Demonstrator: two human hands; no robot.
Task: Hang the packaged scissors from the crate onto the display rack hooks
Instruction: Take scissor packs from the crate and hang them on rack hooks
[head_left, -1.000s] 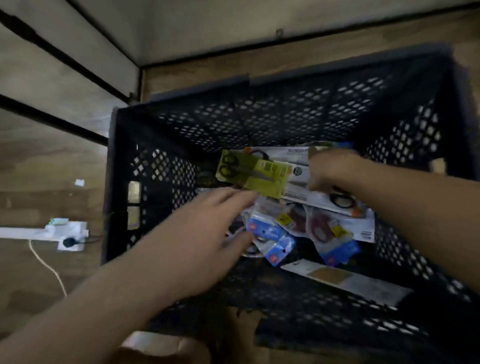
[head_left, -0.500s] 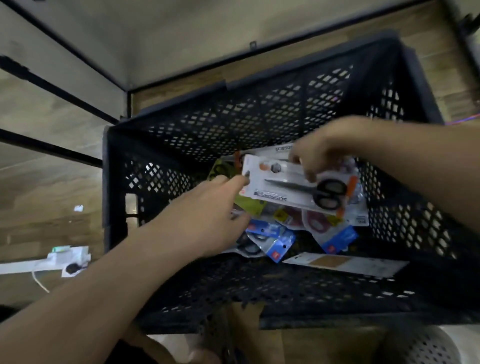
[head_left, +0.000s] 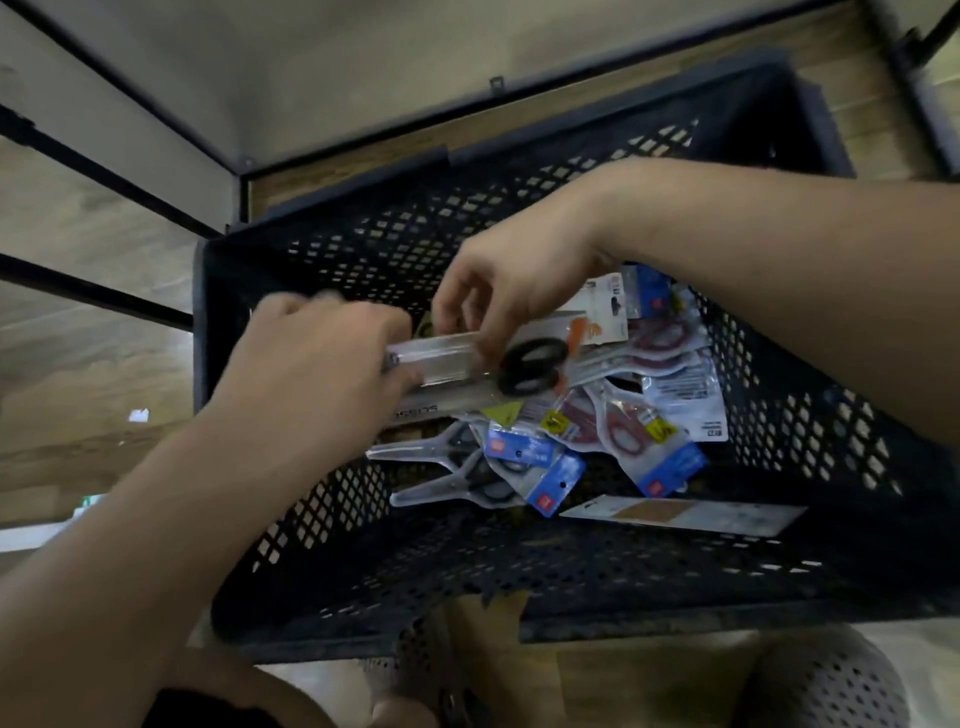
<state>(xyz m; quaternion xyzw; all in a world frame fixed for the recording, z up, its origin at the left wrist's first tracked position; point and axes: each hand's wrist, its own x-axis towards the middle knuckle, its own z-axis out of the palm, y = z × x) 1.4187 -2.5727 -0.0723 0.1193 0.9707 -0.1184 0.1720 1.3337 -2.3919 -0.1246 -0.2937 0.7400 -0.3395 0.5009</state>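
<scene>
Since half a second ago, the black-handled scissors pack (head_left: 447, 358) has been turned more edge-on, and its left end has been taken into the left hand (head_left: 311, 374), which was only touching it then. Nearest, the perforated near wall of the crate (head_left: 363, 618) is seen. On the crate floor a flat card (head_left: 680, 514) is laid at the near right, with blue-carded packs (head_left: 540, 467) and red-handled packs (head_left: 618, 426) heaped just beyond it. Above that heap the chosen pack is held by both hands: its left end is gripped in the curled fingers of the left hand, and its upper edge is pinched by the right hand (head_left: 519, 291). The step in hand is judged to be the picking of one pack out of the crate. No rack hooks are shown, so a lift clear of the crate walls would be called for next, with the hanging hole brought uppermost.
</scene>
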